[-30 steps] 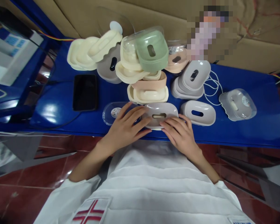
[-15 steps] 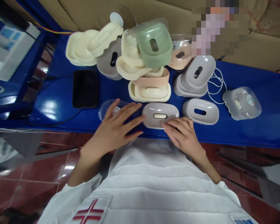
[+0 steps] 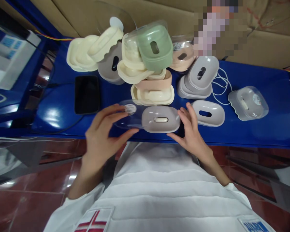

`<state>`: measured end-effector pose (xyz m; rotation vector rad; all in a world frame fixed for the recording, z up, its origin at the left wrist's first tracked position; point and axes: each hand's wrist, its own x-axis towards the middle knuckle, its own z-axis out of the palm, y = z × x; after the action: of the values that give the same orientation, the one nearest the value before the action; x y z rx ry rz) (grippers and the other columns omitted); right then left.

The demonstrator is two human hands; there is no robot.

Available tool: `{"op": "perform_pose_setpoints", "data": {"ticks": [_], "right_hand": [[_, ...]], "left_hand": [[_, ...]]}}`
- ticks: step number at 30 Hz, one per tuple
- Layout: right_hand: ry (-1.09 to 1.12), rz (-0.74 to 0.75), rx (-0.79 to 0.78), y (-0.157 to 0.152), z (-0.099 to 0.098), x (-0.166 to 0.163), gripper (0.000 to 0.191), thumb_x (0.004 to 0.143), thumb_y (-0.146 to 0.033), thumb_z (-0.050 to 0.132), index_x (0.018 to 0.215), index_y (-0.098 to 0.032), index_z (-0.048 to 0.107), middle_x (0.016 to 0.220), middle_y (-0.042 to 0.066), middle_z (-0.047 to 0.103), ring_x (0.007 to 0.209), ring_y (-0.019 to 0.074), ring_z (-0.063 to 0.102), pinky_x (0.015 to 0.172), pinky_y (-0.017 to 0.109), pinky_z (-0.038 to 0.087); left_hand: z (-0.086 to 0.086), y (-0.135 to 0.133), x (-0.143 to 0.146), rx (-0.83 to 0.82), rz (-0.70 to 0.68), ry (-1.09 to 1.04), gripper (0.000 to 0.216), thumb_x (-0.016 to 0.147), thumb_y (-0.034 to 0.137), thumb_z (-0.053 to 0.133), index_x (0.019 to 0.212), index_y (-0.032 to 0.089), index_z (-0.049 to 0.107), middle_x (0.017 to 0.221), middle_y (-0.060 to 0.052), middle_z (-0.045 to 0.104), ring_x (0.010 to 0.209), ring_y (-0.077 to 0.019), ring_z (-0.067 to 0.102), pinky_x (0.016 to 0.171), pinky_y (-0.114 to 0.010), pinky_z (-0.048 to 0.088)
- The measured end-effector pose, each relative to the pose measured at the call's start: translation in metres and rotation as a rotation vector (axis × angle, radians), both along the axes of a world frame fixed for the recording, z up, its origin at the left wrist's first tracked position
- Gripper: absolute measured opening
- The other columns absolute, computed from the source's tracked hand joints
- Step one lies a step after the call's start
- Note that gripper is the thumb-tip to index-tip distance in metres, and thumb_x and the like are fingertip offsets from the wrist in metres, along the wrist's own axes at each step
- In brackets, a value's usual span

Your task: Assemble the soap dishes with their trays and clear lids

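My left hand [image 3: 106, 129] is curled around a clear plastic cover [image 3: 122, 121] with a round white sticker, fingers on its far side and thumb at the near side. The cover's right end overlaps the left end of a grey oval dish [image 3: 148, 125]. In the dish's middle slot sits a small cream-coloured bar [image 3: 161, 120]. My right hand [image 3: 189, 129] grips the right end of this dish, thumb at the front edge and fingers at the far right. Just right of that hand lies another grey oval dish [image 3: 218, 117] with an open slot.
Behind are stacked cream trays [image 3: 83, 53], a green dish [image 3: 157, 48], a peach dish [image 3: 182, 58] and grey dishes [image 3: 206, 72]. A black flat device [image 3: 87, 95] lies left. At right stands a covered grey dish [image 3: 250, 103] beside a white cable [image 3: 222, 85].
My left hand has taken hold of the clear cover and brought it rightward to the dish. My right hand has opened from the front edge around the dish's right end.
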<state>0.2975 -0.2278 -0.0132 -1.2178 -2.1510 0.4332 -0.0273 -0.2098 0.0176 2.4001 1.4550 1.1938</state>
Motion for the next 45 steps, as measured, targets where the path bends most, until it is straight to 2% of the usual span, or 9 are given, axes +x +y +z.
{"op": "perform_pose_setpoints", "data": {"ticks": [5, 9, 13, 18, 30, 37, 40, 42, 45], "right_hand": [[0.04, 0.012, -0.002, 0.001, 0.001, 0.003, 0.097, 0.102, -0.041, 0.076, 0.176, -0.052, 0.014, 0.188, -0.002, -0.009, 0.168, 0.0404, 0.032, 0.132, 0.066, 0.042], [0.041, 0.047, -0.089, 0.001, 0.006, 0.006, 0.091, 0.103, -0.042, 0.075, 0.176, -0.046, 0.02, 0.188, 0.0, 0.007, 0.169, 0.0354, 0.031, 0.133, 0.059, 0.043], [0.028, 0.039, -0.135, 0.001, 0.008, 0.01, 0.092, 0.104, -0.038, 0.075, 0.177, -0.042, 0.019, 0.184, 0.003, 0.026, 0.167, 0.0307, 0.035, 0.135, 0.055, 0.041], [-0.037, 0.05, -0.062, -0.001, 0.005, 0.011, 0.094, 0.105, -0.029, 0.073, 0.178, -0.044, 0.015, 0.183, -0.001, 0.027, 0.164, 0.0297, 0.041, 0.136, 0.05, 0.042], [-0.202, 0.018, 0.119, -0.002, 0.002, 0.017, 0.102, 0.099, -0.03, 0.081, 0.178, -0.039, 0.017, 0.177, 0.005, 0.038, 0.151, 0.0301, 0.059, 0.125, 0.044, 0.056], [-0.169, 0.025, 0.137, -0.002, 0.0, 0.018, 0.094, 0.101, -0.028, 0.078, 0.177, -0.038, 0.024, 0.177, 0.005, 0.041, 0.153, 0.03, 0.057, 0.127, 0.046, 0.054], [-0.133, 0.027, 0.082, 0.002, 0.001, 0.018, 0.091, 0.103, -0.03, 0.076, 0.176, -0.042, 0.024, 0.18, 0.004, 0.037, 0.158, 0.0314, 0.051, 0.131, 0.053, 0.05], [-0.091, 0.034, 0.051, 0.005, 0.002, 0.017, 0.095, 0.1, -0.036, 0.079, 0.176, -0.046, 0.022, 0.184, 0.003, 0.025, 0.164, 0.0354, 0.041, 0.131, 0.06, 0.048], [-0.031, 0.077, 0.018, 0.01, 0.004, 0.014, 0.099, 0.098, -0.04, 0.082, 0.175, -0.047, 0.022, 0.187, 0.002, 0.011, 0.169, 0.0396, 0.027, 0.13, 0.067, 0.045]], "left_hand": [[-0.019, 0.002, 0.051, 0.078, -0.106, 0.062, 0.042, 0.095, 0.043, 0.088, 0.126, 0.022, 0.068, 0.127, -0.012, 0.076, 0.124, -0.0316, 0.075, 0.105, -0.048, 0.065], [-0.024, 0.004, 0.063, 0.115, -0.145, 0.107, 0.043, 0.096, 0.039, 0.087, 0.13, 0.022, 0.067, 0.129, -0.014, 0.075, 0.126, -0.0336, 0.074, 0.104, -0.048, 0.063], [-0.024, 0.008, 0.054, 0.112, -0.251, 0.148, 0.048, 0.098, 0.034, 0.085, 0.139, 0.02, 0.065, 0.136, -0.017, 0.073, 0.131, -0.0354, 0.071, 0.107, -0.052, 0.062], [-0.028, 0.014, 0.033, 0.048, -0.401, 0.133, 0.057, 0.1, 0.029, 0.083, 0.152, 0.023, 0.061, 0.144, -0.016, 0.07, 0.141, -0.0329, 0.066, 0.114, -0.05, 0.061], [-0.032, 0.016, 0.029, 0.063, -0.396, 0.121, 0.046, 0.101, 0.03, 0.081, 0.145, 0.03, 0.068, 0.145, -0.011, 0.071, 0.138, -0.0295, 0.068, 0.111, -0.047, 0.064], [-0.032, 0.018, 0.028, 0.056, -0.426, 0.116, 0.049, 0.101, 0.029, 0.081, 0.148, 0.03, 0.065, 0.147, -0.012, 0.067, 0.14, -0.0296, 0.065, 0.114, -0.048, 0.061], [-0.034, 0.02, 0.027, 0.046, -0.403, 0.127, 0.055, 0.1, 0.036, 0.083, 0.15, 0.027, 0.064, 0.158, -0.017, 0.055, 0.147, -0.034, 0.058, 0.12, -0.053, 0.056], [-0.035, 0.021, 0.027, 0.032, -0.391, 0.102, 0.062, 0.097, 0.042, 0.085, 0.153, 0.03, 0.06, 0.165, -0.017, 0.047, 0.152, -0.0375, 0.052, 0.123, -0.057, 0.053], [-0.033, 0.021, 0.026, 0.023, -0.414, 0.032, 0.063, 0.096, 0.041, 0.087, 0.152, 0.032, 0.06, 0.166, -0.015, 0.046, 0.155, -0.0376, 0.051, 0.124, -0.059, 0.053]]}}
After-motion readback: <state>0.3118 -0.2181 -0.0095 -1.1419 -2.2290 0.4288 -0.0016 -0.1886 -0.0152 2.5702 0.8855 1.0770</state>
